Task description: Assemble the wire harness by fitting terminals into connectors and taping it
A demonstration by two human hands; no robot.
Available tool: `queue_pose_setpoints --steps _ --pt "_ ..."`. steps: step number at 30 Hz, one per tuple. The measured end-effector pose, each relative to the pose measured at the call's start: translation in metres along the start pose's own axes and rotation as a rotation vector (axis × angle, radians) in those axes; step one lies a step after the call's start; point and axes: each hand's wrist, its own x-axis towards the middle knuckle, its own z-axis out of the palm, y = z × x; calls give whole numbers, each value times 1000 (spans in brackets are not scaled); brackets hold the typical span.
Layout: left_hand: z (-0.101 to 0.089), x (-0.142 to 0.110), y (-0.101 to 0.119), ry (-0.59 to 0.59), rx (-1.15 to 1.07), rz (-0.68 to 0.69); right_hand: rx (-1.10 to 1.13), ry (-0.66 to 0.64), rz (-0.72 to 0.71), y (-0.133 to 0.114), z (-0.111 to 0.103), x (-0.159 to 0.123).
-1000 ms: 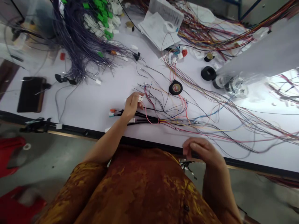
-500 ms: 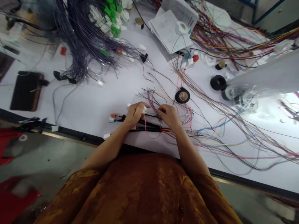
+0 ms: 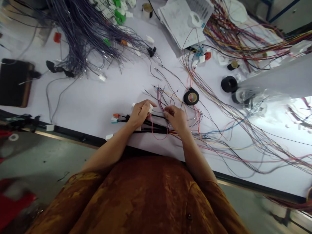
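Note:
My left hand (image 3: 140, 113) is closed around a white connector (image 3: 150, 108), which shows at its fingertips. A pink wire (image 3: 152, 125) hangs from that connector and loops over the harness. To its right, my right hand (image 3: 175, 117) pinches a thin wire (image 3: 159, 112) that runs toward the connector. Below both hands lies a wire bundle in black sleeving (image 3: 158, 129), with loose coloured wires coming out on its right. Orange and blue connectors (image 3: 116, 115) sit at the bundle's left end. Several wire ends with metal terminals (image 3: 158, 87) fan out just beyond my hands.
A black tape roll (image 3: 191, 97) lies beyond my right hand. Purple wires (image 3: 83, 35) are heaped at the back left, papers (image 3: 179, 24) at the back. Long loose wires (image 3: 243, 120) spread across the right side. A dark wallet-like case (image 3: 15, 83) lies far left, near the table edge (image 3: 73, 136).
The view has shifted slightly. My left hand keeps the white connector, and my right hand stays close beside it with its fingers still pinched; a thin wire now shows between the hands.

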Motion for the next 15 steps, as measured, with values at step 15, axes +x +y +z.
queue_pose_setpoints --steps 15 --pt "0 3 3 -11 12 -56 332 232 41 -6 -20 3"
